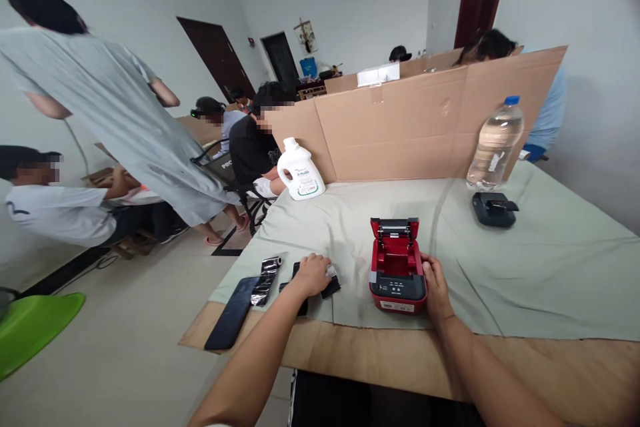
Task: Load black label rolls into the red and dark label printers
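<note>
A small red and black portable printer (399, 287) stands on the cloth in front of me, its lid (395, 230) raised and its red inner compartment showing. My right hand (437, 287) holds the printer's right side, fingers bent against the casing. To the left, my left hand (314, 275) is curled down over a dark, shiny piece with a whitish part at the fingertips. That piece is mostly covered, so I cannot make out its kind. A roll of shiny black film (267, 281), partly unwound, lies farther left, over the top end of a dark phone-like slab (233, 313).
A white jug (301, 172) stands at the back left, a clear water bottle (496, 145) at the back right. Before the bottle sits a small dark device (494, 209). A cardboard screen (395, 130) borders the table's far side. Several people sit or stand beyond.
</note>
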Demonstrator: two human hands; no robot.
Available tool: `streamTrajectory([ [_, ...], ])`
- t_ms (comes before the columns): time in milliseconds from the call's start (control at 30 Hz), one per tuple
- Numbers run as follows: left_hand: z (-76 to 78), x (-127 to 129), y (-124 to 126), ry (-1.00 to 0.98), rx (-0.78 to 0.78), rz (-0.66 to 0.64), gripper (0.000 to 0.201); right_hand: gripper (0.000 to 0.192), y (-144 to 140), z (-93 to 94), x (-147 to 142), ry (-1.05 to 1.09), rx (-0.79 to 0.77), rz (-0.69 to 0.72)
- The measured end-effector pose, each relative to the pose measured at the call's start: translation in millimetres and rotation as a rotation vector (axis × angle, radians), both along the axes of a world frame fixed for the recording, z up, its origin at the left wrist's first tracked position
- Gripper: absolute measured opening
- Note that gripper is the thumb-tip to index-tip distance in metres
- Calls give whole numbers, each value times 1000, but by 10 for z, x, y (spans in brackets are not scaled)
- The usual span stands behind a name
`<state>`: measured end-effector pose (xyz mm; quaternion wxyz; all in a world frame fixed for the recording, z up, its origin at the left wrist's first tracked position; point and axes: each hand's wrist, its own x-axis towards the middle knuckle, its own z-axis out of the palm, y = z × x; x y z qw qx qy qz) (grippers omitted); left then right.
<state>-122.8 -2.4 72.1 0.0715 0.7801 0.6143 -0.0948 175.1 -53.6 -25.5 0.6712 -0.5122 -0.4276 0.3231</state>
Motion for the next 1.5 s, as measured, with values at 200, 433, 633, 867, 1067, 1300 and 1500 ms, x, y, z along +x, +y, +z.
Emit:
streamTrajectory([
  [200,-145,42,-79,-21,0,-24,31,41,-27,92,-8,27,-47,-2],
  [433,98,-528,212,-42,180,227,40,42,-7,47,6,63,-64,19],
  [633,128,-1071,263,-28,134,458,43,41,-5,51,5,43,-61,15],
  [867,462,-944,239,-223,247,510,43,40,-20,142,-7,35,-54,-1],
  [1067,1137,-276,-141,-1021,-670,-15,72,42,-25,158,-17,67,-78,16],
  [1300,803,1090,-85,-1134,-601,-291,40,42,13,73,-13,68,-50,-6],
  [1500,408,1591,146,-726,-369,-359,36,43,34,27,-10,73,-48,21],
])
